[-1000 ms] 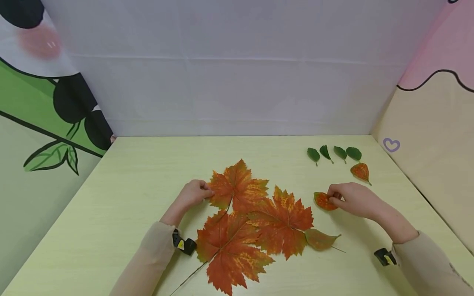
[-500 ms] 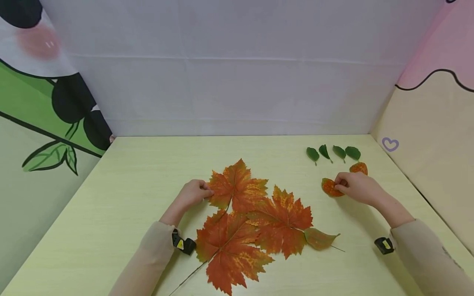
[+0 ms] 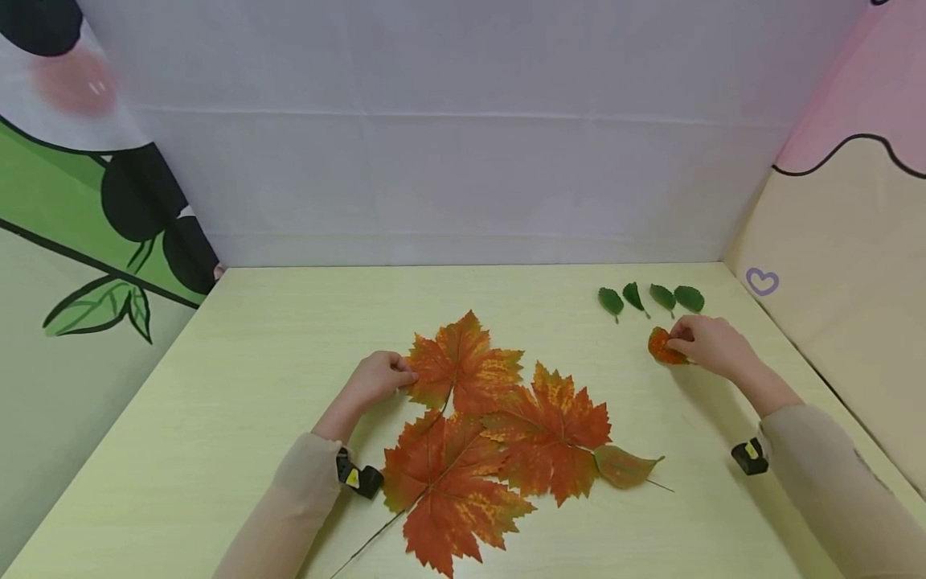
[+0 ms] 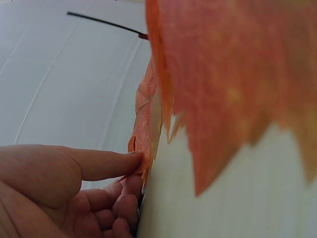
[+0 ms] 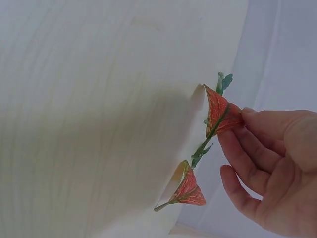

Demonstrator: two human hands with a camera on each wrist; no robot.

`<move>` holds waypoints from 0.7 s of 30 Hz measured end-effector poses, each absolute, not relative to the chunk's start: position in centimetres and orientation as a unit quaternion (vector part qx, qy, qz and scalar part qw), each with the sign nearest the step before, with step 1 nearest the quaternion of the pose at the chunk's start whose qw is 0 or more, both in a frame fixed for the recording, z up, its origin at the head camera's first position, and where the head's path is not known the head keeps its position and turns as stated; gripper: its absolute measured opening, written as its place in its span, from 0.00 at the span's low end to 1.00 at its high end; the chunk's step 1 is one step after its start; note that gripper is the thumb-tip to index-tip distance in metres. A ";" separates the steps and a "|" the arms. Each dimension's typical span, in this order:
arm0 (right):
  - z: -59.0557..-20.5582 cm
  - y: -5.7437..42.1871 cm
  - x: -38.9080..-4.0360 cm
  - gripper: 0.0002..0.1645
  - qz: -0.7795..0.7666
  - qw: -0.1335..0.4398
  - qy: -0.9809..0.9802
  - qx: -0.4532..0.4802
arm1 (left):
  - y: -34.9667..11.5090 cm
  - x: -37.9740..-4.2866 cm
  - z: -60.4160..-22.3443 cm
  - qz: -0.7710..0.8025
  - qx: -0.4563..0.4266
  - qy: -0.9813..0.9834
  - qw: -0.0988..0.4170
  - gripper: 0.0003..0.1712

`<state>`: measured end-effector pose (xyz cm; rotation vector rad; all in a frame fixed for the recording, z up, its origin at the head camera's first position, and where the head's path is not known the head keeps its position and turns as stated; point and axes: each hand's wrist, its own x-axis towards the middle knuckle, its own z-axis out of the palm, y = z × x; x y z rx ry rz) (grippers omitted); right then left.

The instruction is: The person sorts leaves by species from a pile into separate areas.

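My left hand (image 3: 378,378) pinches the left edge of the upper orange maple leaf (image 3: 463,362) between thumb and finger. Two more large maple leaves lie against it, a lower one (image 3: 441,494) with a long stem and a right one (image 3: 553,434). At the right, my right hand (image 3: 712,346) pinches a small orange leaf (image 5: 223,114) by its edge. A second small orange leaf (image 5: 187,191) rests beside it in the right wrist view; in the head view the hand hides it. Several small green leaves (image 3: 661,296) lie just beyond that hand.
A greenish-orange leaf (image 3: 625,468) with a thin stem touches the right maple leaf. The pale wooden table (image 3: 181,418) ends at a grey cloth backdrop (image 3: 463,185). Printed side panels (image 3: 846,305) stand along both sides.
My right hand has carried the small orange leaf away and to the right, up to the green leaves, and now covers the second orange leaf. The left hand has stayed put.
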<state>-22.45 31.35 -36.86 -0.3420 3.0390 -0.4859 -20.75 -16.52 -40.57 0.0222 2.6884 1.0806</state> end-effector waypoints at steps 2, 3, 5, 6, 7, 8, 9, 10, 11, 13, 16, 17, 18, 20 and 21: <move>-36.8 31.5 -22.7 0.13 -0.162 0.024 0.981 -0.101 | -16.5 -20.8 -40.5 0.370 0.006 0.921 0.124 0.09; -36.8 31.5 -22.8 0.13 -0.164 0.024 0.981 -0.097 | -16.5 -20.8 -40.5 0.370 0.005 0.921 0.125 0.09; -36.8 31.7 -23.0 0.14 -0.169 0.024 0.982 -0.087 | -16.5 -20.9 -40.5 0.369 0.005 0.921 0.125 0.09; -36.8 31.8 -23.1 0.14 -0.172 0.024 0.981 -0.082 | -16.5 -20.9 -40.5 0.368 0.005 0.921 0.126 0.09; -36.8 31.9 -23.2 0.15 -0.176 0.024 0.981 -0.077 | -16.5 -20.9 -40.5 0.367 0.005 0.922 0.125 0.09; -36.8 32.0 -23.3 0.15 -0.179 0.024 0.981 -0.072 | -16.5 -20.9 -40.5 0.367 0.004 0.922 0.125 0.09; -36.8 32.1 -23.4 0.16 -0.183 0.026 0.980 -0.068 | -16.5 -20.9 -40.6 0.365 0.004 0.922 0.124 0.09; -36.8 32.2 -23.5 0.16 -0.186 0.026 0.980 -0.064 | -16.5 -20.9 -40.6 0.365 0.003 0.923 0.124 0.09; -36.8 32.3 -23.6 0.17 -0.189 0.026 0.980 -0.060 | -16.5 -20.9 -40.6 0.365 0.003 0.923 0.124 0.09; -36.9 32.4 -23.7 0.18 -0.192 0.027 0.979 -0.055 | -16.5 -20.9 -40.7 0.365 0.002 0.923 0.124 0.09; -37.0 32.7 -23.9 0.18 -0.191 0.022 0.980 -0.050 | -16.5 -20.9 -40.8 0.367 0.001 0.922 0.124 0.09; -37.1 32.8 -23.9 0.18 -0.191 0.021 0.980 -0.048 | -16.5 -20.8 -40.8 0.368 0.001 0.922 0.124 0.09; -37.1 32.9 -24.0 0.18 -0.192 0.020 0.980 -0.047 | -16.5 -20.9 -40.8 0.368 0.001 0.921 0.124 0.09; -37.3 33.1 -24.2 0.18 -0.193 0.019 0.980 -0.044 | -16.5 -20.8 -40.8 0.370 0.000 0.921 0.124 0.09; -37.3 33.2 -24.2 0.18 -0.194 0.020 0.980 -0.042 | -16.5 -20.8 -40.8 0.370 0.000 0.921 0.124 0.09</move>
